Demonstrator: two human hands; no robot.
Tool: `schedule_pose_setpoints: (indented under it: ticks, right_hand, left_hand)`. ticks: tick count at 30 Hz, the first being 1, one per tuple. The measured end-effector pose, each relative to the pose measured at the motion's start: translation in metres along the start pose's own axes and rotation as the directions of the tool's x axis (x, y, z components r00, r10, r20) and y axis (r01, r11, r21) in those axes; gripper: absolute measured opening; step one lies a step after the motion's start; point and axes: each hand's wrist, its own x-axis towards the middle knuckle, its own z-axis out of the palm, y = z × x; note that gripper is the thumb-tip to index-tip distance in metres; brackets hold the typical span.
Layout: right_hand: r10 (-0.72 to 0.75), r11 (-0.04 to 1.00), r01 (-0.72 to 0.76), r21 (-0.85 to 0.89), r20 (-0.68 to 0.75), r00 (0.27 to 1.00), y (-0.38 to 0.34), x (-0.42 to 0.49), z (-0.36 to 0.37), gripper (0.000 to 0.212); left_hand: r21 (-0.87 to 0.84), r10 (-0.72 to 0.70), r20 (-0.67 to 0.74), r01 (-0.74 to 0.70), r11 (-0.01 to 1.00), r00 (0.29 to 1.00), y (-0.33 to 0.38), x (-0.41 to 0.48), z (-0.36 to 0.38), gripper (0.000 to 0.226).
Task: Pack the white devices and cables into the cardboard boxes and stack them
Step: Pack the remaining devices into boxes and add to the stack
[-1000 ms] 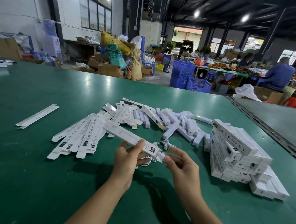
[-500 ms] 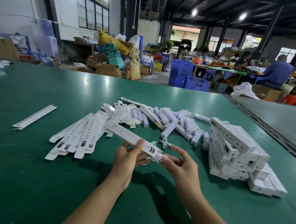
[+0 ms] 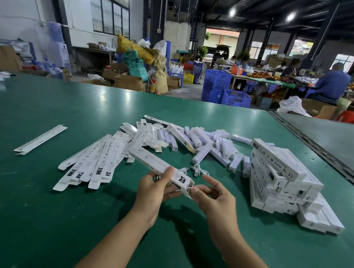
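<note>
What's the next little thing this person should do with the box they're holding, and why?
Probably tuck the end flap shut: the left hand holds the white box, and the right hand pinches its open near end.

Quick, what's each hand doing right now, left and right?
Left hand: gripping the white box.
Right hand: pinching that box's near end; flap or cable, cannot tell.

The green table (image 3: 44, 219) carries a fan of flattened boxes (image 3: 92, 162) left of centre, with a single flattened box (image 3: 40, 139) lying alone well off to the left. Toward the middle lies a loose heap of white devices (image 3: 208, 143) with coiled cables (image 3: 199, 169) just in front. A stack of packed boxes (image 3: 282, 180) stands at the right.
</note>
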Motion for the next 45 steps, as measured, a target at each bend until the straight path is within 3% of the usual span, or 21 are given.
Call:
schedule_pose_setpoints:
  ticks: [3, 5, 9, 14, 20, 24, 26, 28, 31, 33, 35, 37, 40, 43, 45]
  right_hand:
    - [-0.005, 0.998, 0.007, -0.064, 0.033, 0.999, -0.003, 0.0, -0.001, 0.044]
    - [-0.05, 0.979, 0.056, -0.194, 0.035, 0.998, -0.004, -0.001, 0.0, 0.042]
    - [-0.229, 0.887, 0.211, -0.411, 0.006, 0.974, 0.0, -0.005, 0.003, 0.031]
    - [-0.411, 0.745, 0.355, -0.565, 0.031, 0.911, 0.002, -0.004, 0.002, 0.033]
    - [-0.287, 0.811, 0.248, -0.53, 0.009, 0.958, 0.008, 0.0, 0.004, 0.027]
    - [-0.277, 0.831, 0.221, -0.511, -0.035, 0.96, 0.007, 0.001, 0.004, 0.023]
    - [-0.287, 0.831, 0.214, -0.513, -0.065, 0.956, 0.005, 0.002, 0.003, 0.022]
    - [-0.284, 0.85, 0.203, -0.487, -0.097, 0.954, 0.005, 0.003, 0.0, 0.022]
    - [-0.275, 0.873, 0.193, -0.449, -0.123, 0.954, 0.004, 0.004, -0.004, 0.025]
    - [-0.287, 0.869, 0.224, -0.441, -0.083, 0.954, 0.003, 0.002, -0.006, 0.025]
    - [-0.33, 0.861, 0.306, -0.407, 0.011, 0.944, 0.0, 0.0, -0.008, 0.025]
    - [-0.405, 0.813, 0.43, -0.392, 0.147, 0.902, -0.003, -0.002, -0.012, 0.023]
    - [-0.475, 0.701, 0.576, -0.421, 0.327, 0.817, -0.012, -0.006, -0.016, 0.007]
    - [-0.493, 0.62, 0.665, -0.417, 0.453, 0.743, -0.019, -0.007, -0.021, 0.03]
    - [-0.489, 0.571, 0.706, -0.419, 0.517, 0.702, -0.02, -0.006, -0.024, 0.031]
  left_hand:
    - [0.006, -0.014, 0.003, 0.014, 1.0, 1.0, 0.001, 0.0, -0.001, 0.021]
    - [0.006, -0.028, 0.035, 0.028, 1.0, 0.999, 0.0, -0.001, -0.001, 0.027]
    - [0.035, -0.082, 0.1, 0.078, 0.996, 0.992, -0.001, -0.004, 0.001, 0.047]
    - [0.068, -0.126, 0.125, 0.118, 0.991, 0.984, -0.002, -0.005, 0.001, 0.045]
    - [0.162, -0.202, 0.19, 0.172, 0.972, 0.961, -0.004, -0.01, 0.005, 0.048]
    - [0.206, -0.093, 0.166, 0.058, 0.977, 0.982, -0.01, -0.009, 0.006, 0.075]
    - [0.332, 0.006, 0.185, -0.068, 0.941, 0.983, -0.013, -0.009, 0.003, 0.099]
    - [0.453, 0.087, 0.295, -0.219, 0.864, 0.951, -0.014, -0.007, -0.001, 0.091]
    - [0.607, 0.078, 0.433, -0.355, 0.711, 0.898, -0.014, -0.004, -0.008, 0.073]
    - [0.635, 0.071, 0.441, -0.367, 0.68, 0.895, -0.014, -0.004, -0.011, 0.077]
    - [0.587, 0.088, 0.42, -0.344, 0.732, 0.903, -0.014, -0.002, -0.012, 0.077]
    - [0.498, 0.1, 0.392, -0.303, 0.812, 0.914, -0.013, 0.0, -0.013, 0.076]
    - [0.453, 0.111, 0.376, -0.287, 0.844, 0.92, -0.009, 0.002, -0.016, 0.073]
    - [0.435, 0.115, 0.398, -0.298, 0.85, 0.91, -0.007, 0.002, -0.02, 0.067]
    - [0.445, 0.114, 0.4, -0.302, 0.843, 0.909, -0.007, 0.003, -0.021, 0.068]
